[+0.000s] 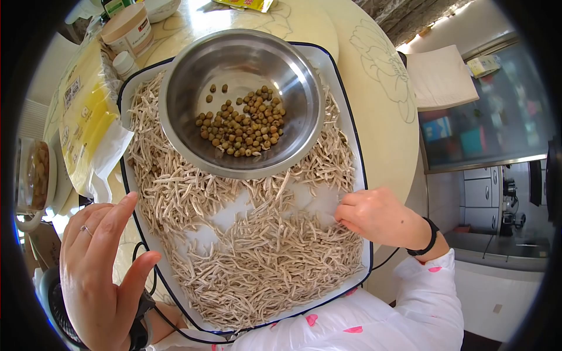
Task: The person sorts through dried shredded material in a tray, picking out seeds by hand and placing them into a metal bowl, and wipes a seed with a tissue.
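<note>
A white tray with a dark blue rim (225, 219) lies on the round table, spread with thin, pale dried strips (275, 263). A stainless steel bowl (187, 126) rests at the tray's far end on top of the strips. Inside it sit small, round, brownish-green seeds or fruits (240, 128). My right hand (380, 216) is closed at the tray's right side, fingertips down among the strips; what they pinch, if anything, is hidden. My left hand (96, 269), with a ring, is open and holds nothing, its fingertips by the tray's left rim.
A yellow and white plastic package (88, 128) lies left of the tray, near a tub (129, 32) and a small white-capped bottle (124, 63). A glass container (32, 175) stands at far left. A black cable (153, 281) runs along the tray's near-left side.
</note>
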A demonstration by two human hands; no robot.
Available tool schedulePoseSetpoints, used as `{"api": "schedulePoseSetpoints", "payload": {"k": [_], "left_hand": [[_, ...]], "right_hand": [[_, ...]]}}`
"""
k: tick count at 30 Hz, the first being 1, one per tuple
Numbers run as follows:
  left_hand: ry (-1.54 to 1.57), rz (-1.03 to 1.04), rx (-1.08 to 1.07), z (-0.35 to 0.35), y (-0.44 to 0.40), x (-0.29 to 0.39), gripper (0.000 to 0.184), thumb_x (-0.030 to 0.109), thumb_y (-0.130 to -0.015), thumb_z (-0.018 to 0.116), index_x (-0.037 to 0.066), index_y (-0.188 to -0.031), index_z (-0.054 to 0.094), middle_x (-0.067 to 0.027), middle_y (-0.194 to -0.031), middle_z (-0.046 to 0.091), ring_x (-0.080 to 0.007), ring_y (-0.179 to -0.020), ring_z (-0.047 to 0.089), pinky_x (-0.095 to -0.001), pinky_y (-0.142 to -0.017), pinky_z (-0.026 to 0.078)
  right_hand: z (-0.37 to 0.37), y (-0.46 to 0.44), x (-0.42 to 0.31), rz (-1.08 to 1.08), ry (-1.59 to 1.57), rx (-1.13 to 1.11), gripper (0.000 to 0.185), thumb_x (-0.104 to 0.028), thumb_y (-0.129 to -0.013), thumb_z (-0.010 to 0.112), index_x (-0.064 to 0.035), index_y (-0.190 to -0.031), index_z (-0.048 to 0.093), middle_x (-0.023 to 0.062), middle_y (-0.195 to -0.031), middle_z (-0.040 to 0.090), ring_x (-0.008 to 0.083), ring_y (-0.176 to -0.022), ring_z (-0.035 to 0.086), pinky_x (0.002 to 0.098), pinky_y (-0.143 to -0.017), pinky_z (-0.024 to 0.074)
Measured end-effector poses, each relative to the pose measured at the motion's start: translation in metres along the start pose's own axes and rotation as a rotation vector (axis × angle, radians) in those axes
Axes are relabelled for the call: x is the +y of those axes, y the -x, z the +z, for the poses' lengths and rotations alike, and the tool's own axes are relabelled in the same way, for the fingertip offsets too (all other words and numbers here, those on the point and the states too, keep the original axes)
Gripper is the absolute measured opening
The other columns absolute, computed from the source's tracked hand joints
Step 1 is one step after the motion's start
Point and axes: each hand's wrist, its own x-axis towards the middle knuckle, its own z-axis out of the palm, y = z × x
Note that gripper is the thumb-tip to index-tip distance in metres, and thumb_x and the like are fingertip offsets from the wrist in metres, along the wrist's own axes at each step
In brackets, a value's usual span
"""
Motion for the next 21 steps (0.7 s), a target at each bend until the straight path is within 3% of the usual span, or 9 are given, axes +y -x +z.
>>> {"api": "schedulePoseSetpoints", "payload": {"k": [2,5,11,21], "left_hand": [[0.013,0.003,0.002,0.000,-0.001,0.000,0.056,0.029,-0.084,0.075,0.000,-0.130,0.059,-0.0157,-0.110,0.066,-0.0339,-0.105,0.061,-0.0418,-0.093,0.047],[0.011,0.006,0.008,0.000,0.000,0.000,0.057,0.029,-0.084,0.075,-0.001,-0.130,0.059,-0.0159,-0.109,0.066,-0.0339,-0.105,0.061,-0.0417,-0.093,0.047],[0.002,0.012,0.022,-0.001,0.003,-0.001,0.056,0.028,-0.084,0.075,-0.001,-0.130,0.059,-0.0161,-0.109,0.066,-0.0343,-0.104,0.061,-0.0418,-0.092,0.047],[-0.008,-0.024,0.051,0.001,0.006,-0.001,0.056,0.028,-0.084,0.075,-0.001,-0.130,0.059,-0.0166,-0.109,0.065,-0.0344,-0.104,0.061,-0.0418,-0.092,0.048]], "right_hand": [[-0.002,0.000,-0.002,0.018,-0.025,-0.011,0.008,-0.011,-0.082,0.072,-0.0097,-0.087,0.066,0.0029,-0.081,0.063,0.0232,-0.070,0.066,0.0337,-0.059,0.0520],[-0.014,-0.005,-0.002,0.036,-0.175,0.134,0.009,-0.005,-0.081,0.069,-0.0072,-0.090,0.067,0.0046,-0.086,0.062,0.0240,-0.072,0.066,0.0350,-0.061,0.0533],[-0.023,-0.025,0.003,-0.010,-0.153,0.373,0.017,0.001,-0.080,0.068,-0.0042,-0.095,0.069,0.0073,-0.092,0.062,0.0257,-0.076,0.065,0.0352,-0.065,0.0541],[-0.022,-0.027,0.005,0.016,-0.189,0.295,0.015,0.000,-0.079,0.070,-0.0040,-0.094,0.069,0.0068,-0.095,0.063,0.0254,-0.075,0.066,0.0349,-0.065,0.0545]]}}
